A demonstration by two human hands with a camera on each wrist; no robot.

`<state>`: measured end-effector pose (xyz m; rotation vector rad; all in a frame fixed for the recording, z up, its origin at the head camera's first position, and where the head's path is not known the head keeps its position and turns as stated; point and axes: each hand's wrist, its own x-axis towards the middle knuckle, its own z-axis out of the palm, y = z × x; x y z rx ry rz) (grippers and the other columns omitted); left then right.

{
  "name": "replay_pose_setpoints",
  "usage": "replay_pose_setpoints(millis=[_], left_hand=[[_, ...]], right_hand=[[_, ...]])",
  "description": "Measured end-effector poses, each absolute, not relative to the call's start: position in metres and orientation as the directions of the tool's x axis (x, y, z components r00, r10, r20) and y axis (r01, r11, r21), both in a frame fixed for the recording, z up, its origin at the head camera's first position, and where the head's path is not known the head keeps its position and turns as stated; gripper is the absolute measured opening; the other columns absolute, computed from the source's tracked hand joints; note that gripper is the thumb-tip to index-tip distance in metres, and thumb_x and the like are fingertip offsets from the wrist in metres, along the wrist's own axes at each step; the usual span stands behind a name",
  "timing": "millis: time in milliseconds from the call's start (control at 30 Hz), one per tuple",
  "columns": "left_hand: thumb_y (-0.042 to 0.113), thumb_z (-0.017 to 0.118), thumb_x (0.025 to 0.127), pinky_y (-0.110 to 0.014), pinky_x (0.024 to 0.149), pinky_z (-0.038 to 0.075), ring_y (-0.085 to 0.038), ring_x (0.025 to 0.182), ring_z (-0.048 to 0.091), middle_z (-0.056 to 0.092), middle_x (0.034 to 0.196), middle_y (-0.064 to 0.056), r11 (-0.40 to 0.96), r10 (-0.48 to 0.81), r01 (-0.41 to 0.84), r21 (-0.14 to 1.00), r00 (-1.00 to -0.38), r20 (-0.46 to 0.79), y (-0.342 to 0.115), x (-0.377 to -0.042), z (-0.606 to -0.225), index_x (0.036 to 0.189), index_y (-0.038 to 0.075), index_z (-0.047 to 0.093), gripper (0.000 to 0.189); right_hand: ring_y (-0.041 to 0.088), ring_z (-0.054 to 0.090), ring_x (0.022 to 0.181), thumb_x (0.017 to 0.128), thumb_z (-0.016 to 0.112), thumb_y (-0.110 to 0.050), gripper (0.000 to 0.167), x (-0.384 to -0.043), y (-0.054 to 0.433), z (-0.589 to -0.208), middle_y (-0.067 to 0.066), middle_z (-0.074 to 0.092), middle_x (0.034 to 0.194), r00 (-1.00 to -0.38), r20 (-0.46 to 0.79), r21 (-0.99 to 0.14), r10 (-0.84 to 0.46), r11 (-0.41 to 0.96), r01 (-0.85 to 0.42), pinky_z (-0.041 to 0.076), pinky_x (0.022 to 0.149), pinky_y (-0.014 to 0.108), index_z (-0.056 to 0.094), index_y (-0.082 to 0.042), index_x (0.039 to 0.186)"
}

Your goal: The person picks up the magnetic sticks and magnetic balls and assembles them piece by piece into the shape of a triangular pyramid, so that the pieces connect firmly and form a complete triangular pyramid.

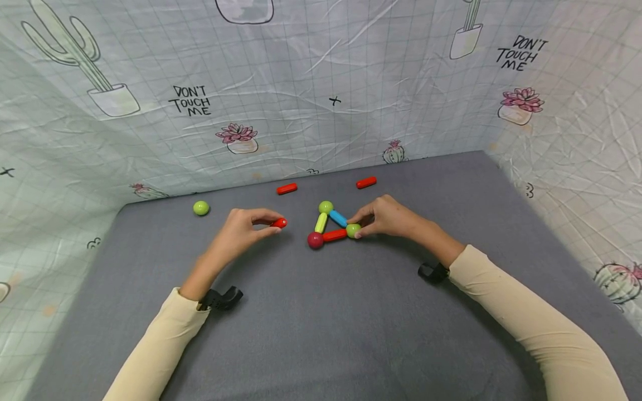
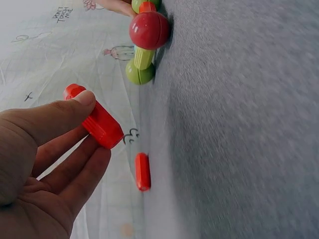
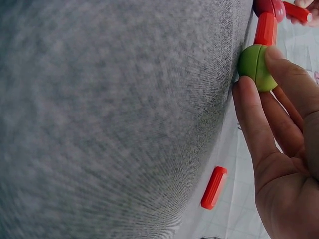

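My left hand pinches a short red rod between thumb and fingers, held above the table left of a small triangle. That triangle lies on the table, built of rods and balls: a dark red ball at the near left, a green ball at the far corner and another green ball at the right. A yellow-green rod, a blue rod and a red rod join them. With thumb and fingertips, my right hand grips the right-hand green ball.
Toward the back of the grey table lie two loose red rods, one left and one right. A loose green ball sits at the back left. Behind the table hangs a printed cloth.
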<state>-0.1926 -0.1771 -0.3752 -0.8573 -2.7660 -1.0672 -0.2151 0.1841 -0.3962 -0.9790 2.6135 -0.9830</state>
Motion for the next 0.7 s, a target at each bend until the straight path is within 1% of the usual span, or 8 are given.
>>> replay_pose_setpoints(millis=[133, 400, 600, 700], left_hand=[[0.005, 0.084, 0.083, -0.041, 0.092, 0.058, -0.019, 0.099, 0.074, 0.078, 0.102, -0.002, 0.581, 0.485, 0.536, 0.612, -0.832, 0.268, -0.168, -0.198, -0.376, 0.109, 0.01, 0.079, 0.026], [0.004, 0.082, 0.085, -0.042, 0.093, 0.058, -0.019, 0.103, 0.072, 0.077, 0.104, -0.002, 0.55, 0.508, 0.574, 0.607, -0.806, 0.303, -0.152, -0.207, -0.38, 0.112, 0.009, 0.078, 0.028], [0.003, 0.081, 0.085, -0.039, 0.095, 0.057, -0.019, 0.105, 0.071, 0.077, 0.106, -0.003, 0.509, 0.528, 0.605, 0.613, -0.781, 0.333, -0.138, -0.215, -0.384, 0.113, 0.009, 0.077, 0.028], [0.003, 0.08, 0.087, -0.037, 0.096, 0.056, -0.019, 0.107, 0.071, 0.076, 0.108, -0.003, 0.492, 0.536, 0.603, 0.627, -0.778, 0.328, -0.132, -0.218, -0.385, 0.114, 0.009, 0.076, 0.028]], right_hand=[[0.011, 0.073, 0.089, 0.079, 0.089, -0.016, 0.036, -0.214, 0.184, -0.396, 0.002, 0.078, 0.104, -0.764, 0.058, -0.639, -0.643, 0.564, -0.523, 0.059, 0.073, 0.026, 0.08, -0.011, 0.114], [0.011, 0.072, 0.088, 0.079, 0.089, -0.016, 0.036, -0.213, 0.184, -0.395, 0.002, 0.078, 0.103, -0.762, 0.06, -0.636, -0.645, 0.563, -0.527, 0.059, 0.072, 0.026, 0.08, -0.012, 0.114], [0.011, 0.072, 0.089, 0.08, 0.088, -0.016, 0.035, -0.214, 0.185, -0.396, 0.002, 0.078, 0.103, -0.763, 0.054, -0.636, -0.645, 0.566, -0.524, 0.06, 0.074, 0.027, 0.08, -0.012, 0.114], [0.011, 0.072, 0.091, 0.081, 0.088, -0.016, 0.035, -0.215, 0.186, -0.397, 0.002, 0.078, 0.104, -0.761, 0.046, -0.637, -0.647, 0.568, -0.521, 0.06, 0.076, 0.028, 0.079, -0.013, 0.115]])
